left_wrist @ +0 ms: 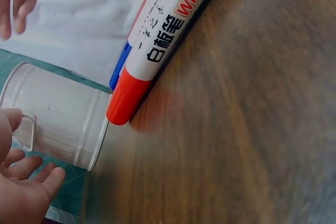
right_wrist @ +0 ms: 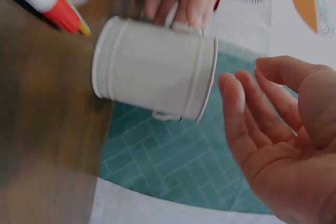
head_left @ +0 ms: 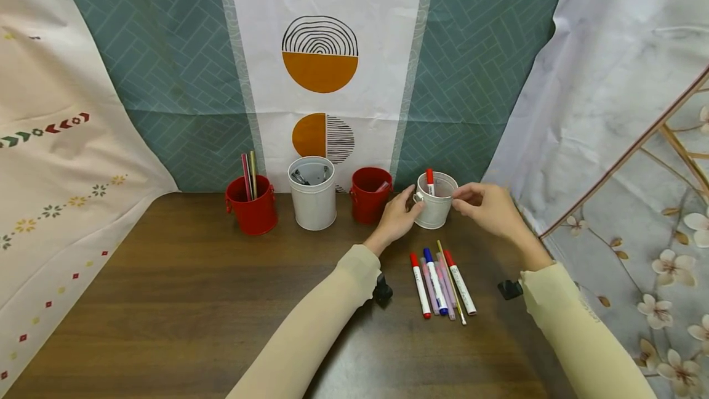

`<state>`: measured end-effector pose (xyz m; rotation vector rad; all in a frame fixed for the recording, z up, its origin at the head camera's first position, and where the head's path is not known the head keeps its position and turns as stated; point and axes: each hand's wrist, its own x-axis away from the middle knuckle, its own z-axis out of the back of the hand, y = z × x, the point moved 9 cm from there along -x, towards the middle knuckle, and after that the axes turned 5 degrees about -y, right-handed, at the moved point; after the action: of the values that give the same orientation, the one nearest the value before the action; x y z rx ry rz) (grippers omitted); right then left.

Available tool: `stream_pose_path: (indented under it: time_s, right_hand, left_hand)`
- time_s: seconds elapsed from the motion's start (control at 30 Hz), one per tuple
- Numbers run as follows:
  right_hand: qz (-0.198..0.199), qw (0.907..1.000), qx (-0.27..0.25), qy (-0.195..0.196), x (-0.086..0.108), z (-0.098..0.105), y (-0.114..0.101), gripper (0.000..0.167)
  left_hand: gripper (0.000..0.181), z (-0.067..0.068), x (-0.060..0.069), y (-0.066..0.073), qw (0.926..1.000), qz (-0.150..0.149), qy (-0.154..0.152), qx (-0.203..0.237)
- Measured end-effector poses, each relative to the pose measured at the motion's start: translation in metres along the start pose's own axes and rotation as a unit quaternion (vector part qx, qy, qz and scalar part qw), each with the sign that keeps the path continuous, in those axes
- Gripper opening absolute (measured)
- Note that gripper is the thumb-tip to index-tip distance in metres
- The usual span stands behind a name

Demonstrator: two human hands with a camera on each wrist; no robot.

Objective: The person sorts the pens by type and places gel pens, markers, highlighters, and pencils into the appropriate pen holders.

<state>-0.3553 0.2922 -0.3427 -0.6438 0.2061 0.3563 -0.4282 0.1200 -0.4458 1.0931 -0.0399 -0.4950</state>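
A small white bucket [head_left: 432,210] stands upright at the right end of the back row, with a red-capped marker [head_left: 429,182] standing in it. My left hand [head_left: 396,217] rests against the bucket's left side, by its small handle; in the left wrist view its fingers [left_wrist: 23,169] are loosely spread there. On the opposite side, my right hand [head_left: 487,207] is by the rim. The right wrist view shows a gap between the bucket [right_wrist: 152,69] and this right hand [right_wrist: 289,124], whose fingers are loosely bent around nothing.
Markers and pens [head_left: 434,282] lie in front of the bucket on the brown table [head_left: 221,313], with a thin yellow stick [head_left: 451,282]. Leftward in the row are a red bucket [head_left: 370,205], a taller white bucket [head_left: 314,205] and another red bucket [head_left: 252,214], all with contents.
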Motion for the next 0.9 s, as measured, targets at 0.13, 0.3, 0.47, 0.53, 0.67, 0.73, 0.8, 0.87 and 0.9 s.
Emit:
stream_pose_path:
  time_s: [0.13,0.3,0.47,0.53,0.67,0.73,0.8,0.87,0.9]
  right_hand:
    - [0.002,0.9994,0.032,-0.013,0.021,-0.015,-0.009,0.012]
    - [0.001,0.998,0.031,-0.055,0.044,-0.04,-0.018,0.007]
    - [-0.001,0.996,0.035,-0.081,0.06,-0.062,-0.024,0.006]
    - [0.009,0.9953,0.044,-0.086,0.064,-0.07,-0.029,0.005]
    - [0.027,0.9927,0.061,-0.1,0.07,-0.087,-0.04,0.004]
    - [0.033,0.9911,0.068,-0.11,0.072,-0.096,-0.044,0.004]
    - [0.038,0.9894,0.076,-0.118,0.073,-0.104,-0.047,0.006]
    - [0.04,0.9876,0.084,-0.126,0.074,-0.111,-0.048,0.008]
    - [0.04,0.9869,0.087,-0.13,0.074,-0.113,-0.049,0.01]
  left_hand:
    - [0.061,-0.001,-0.001,0.0,1.0,0.001,-0.001,-0.003]
    - [0.059,-0.001,-0.002,0.0,1.0,0.006,0.002,-0.005]
    - [0.059,-0.003,-0.003,-0.001,0.9999,0.008,-0.003,-0.013]
    - [0.059,-0.003,-0.003,-0.001,0.9998,0.01,-0.003,-0.015]
    - [0.058,-0.002,-0.002,0.0,0.9998,0.007,0.0,-0.021]
    - [0.058,-0.002,-0.002,0.002,0.9997,0.003,0.001,-0.025]
    - [0.058,-0.002,-0.002,0.002,0.9996,0.0,0.002,-0.028]
    - [0.057,-0.003,-0.003,0.002,0.9995,0.0,0.001,-0.032]
    - [0.057,-0.003,-0.003,0.002,0.9994,0.001,0.0,-0.034]
